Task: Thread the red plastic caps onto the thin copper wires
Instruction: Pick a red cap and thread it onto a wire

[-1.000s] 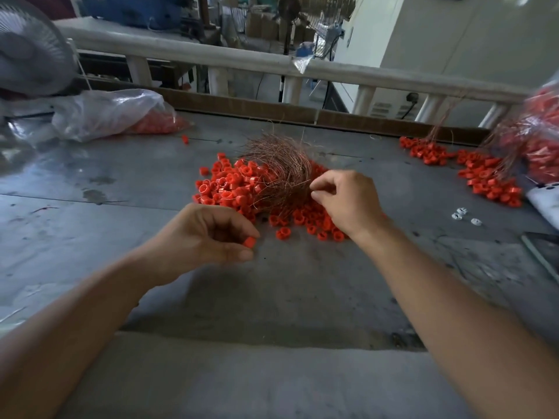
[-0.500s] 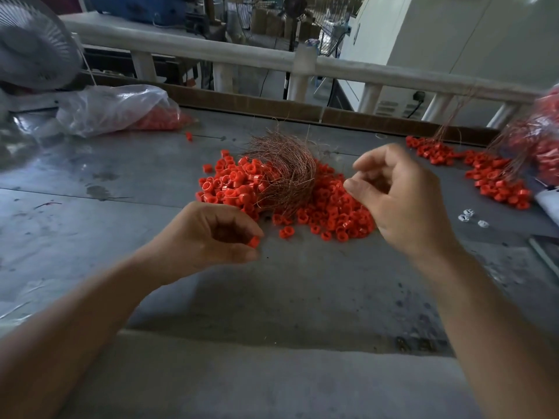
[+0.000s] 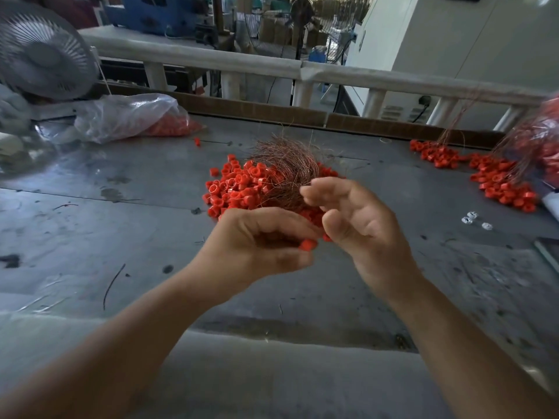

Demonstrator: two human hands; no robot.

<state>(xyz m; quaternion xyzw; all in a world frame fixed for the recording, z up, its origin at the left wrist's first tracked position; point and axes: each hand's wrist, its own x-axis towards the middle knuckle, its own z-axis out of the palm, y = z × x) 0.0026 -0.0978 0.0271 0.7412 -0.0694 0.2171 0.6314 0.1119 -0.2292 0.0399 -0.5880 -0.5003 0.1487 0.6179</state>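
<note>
Cap (image 3: pixel 308 245), red plastic, pinched by fingertips of left hand (image 3: pixel 257 241), lies just left of right hand (image 3: pixel 360 225), whose fingers curl; whether round a wire, cannot tell.

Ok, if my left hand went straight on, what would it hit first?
Likely the right hand, at its thumb: the red cap pinched in the left hand points there, though depth is unclear.

1. Far left, a fan (image 3: pixel 42 52) beside a crumpled plastic bag (image 3: pixel 127 116).
2. Along the grey table (image 3: pixel 90 207)'s far edge, a cardboard strip (image 3: pixel 257 110) below a white railing (image 3: pixel 242 63).
3. At right, three small white bits (image 3: pixel 472 217).
</note>
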